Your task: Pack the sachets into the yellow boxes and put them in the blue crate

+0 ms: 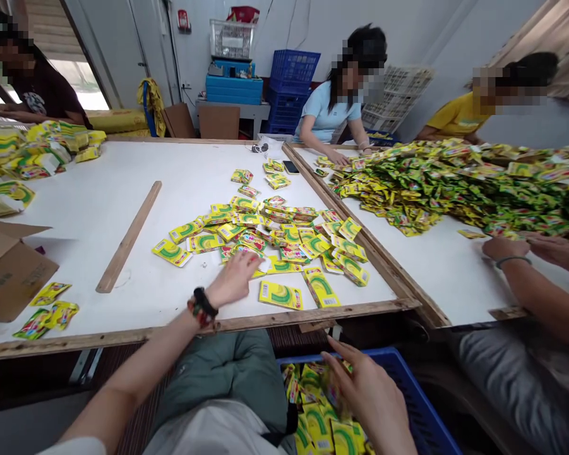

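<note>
My left hand (234, 278) lies palm down with spread fingers on the near edge of a loose pile of yellow-green foil sachets (260, 234). The pile sits on a white-topped table with a wooden frame (218, 322). My right hand (364, 392) hangs low over a blue plastic crate (400, 392), fingers curled. Sachets (317, 423) fill that crate, and one blurred sachet near my fingers may be in the hand. I cannot tell whether it is held.
A wooden strip (127, 237) and a phone (290, 167) lie on the table. A cardboard box (9, 268) stands at left. Beyond the frame, a big sachet heap (455, 189) covers the neighbouring table, where a co-worker's hands (506, 249) rest. Several other people work around.
</note>
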A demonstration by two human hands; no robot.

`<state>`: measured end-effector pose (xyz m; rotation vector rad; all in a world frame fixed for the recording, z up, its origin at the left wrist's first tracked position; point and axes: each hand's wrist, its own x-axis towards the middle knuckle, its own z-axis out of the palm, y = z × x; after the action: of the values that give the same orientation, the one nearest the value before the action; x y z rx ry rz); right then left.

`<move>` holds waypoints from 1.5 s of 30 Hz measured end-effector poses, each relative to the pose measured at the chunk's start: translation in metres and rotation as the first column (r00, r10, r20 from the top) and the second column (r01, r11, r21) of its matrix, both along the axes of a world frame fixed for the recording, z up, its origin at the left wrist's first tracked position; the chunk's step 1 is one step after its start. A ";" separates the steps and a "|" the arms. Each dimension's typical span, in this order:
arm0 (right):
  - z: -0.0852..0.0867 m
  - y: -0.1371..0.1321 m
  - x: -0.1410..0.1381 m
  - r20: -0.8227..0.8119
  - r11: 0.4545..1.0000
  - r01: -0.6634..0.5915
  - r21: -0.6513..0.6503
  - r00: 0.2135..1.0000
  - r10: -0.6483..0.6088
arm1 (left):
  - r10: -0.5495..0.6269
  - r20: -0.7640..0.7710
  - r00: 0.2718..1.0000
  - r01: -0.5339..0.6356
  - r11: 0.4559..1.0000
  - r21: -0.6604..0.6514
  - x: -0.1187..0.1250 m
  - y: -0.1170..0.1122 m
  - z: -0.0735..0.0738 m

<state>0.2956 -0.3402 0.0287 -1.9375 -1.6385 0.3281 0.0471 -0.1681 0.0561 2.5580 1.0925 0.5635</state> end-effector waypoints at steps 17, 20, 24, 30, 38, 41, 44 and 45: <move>-0.008 0.137 -0.105 -0.328 0.911 -0.375 0.172 0.850 0.412 | 0.126 -0.116 0.985 -0.140 0.983 -0.122 -0.023 0.009 -0.016; 0.003 0.108 -0.101 -0.550 0.903 -0.334 0.272 0.715 0.430 | 0.243 0.131 0.961 -0.199 0.940 -0.278 -0.016 -0.028 -0.024; 0.007 0.084 -0.108 -0.780 0.967 -0.127 0.222 0.572 0.254 | 0.378 0.364 0.851 -0.308 0.921 -0.237 0.006 -0.072 -0.036; 0.007 0.068 -0.111 -0.718 0.988 -0.019 0.151 0.685 0.123 | 0.394 0.472 0.788 -0.365 0.918 -0.158 0.025 -0.094 -0.059; 0.018 0.058 -0.115 -0.701 0.963 -0.228 0.146 0.663 0.263 | 0.307 0.469 0.828 -0.333 0.942 -0.028 0.021 -0.093 -0.059; 0.015 0.055 -0.119 -0.649 0.958 -0.198 0.206 0.705 0.285 | 0.361 0.362 0.860 -0.347 0.932 -0.104 0.024 -0.094 -0.054; 0.009 0.055 -0.123 -0.605 0.975 -0.090 0.202 0.772 0.196 | 0.390 0.311 0.867 -0.376 0.920 -0.107 0.026 -0.094 -0.052; 0.008 0.056 -0.123 -0.593 0.980 -0.062 0.189 0.788 0.164 | 0.389 0.306 0.869 -0.377 0.921 -0.102 0.026 -0.094 -0.052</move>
<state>0.1722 -0.2846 0.0363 -1.4026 -1.2948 0.7583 0.0732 -0.2620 0.0040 2.1141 1.4743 1.0053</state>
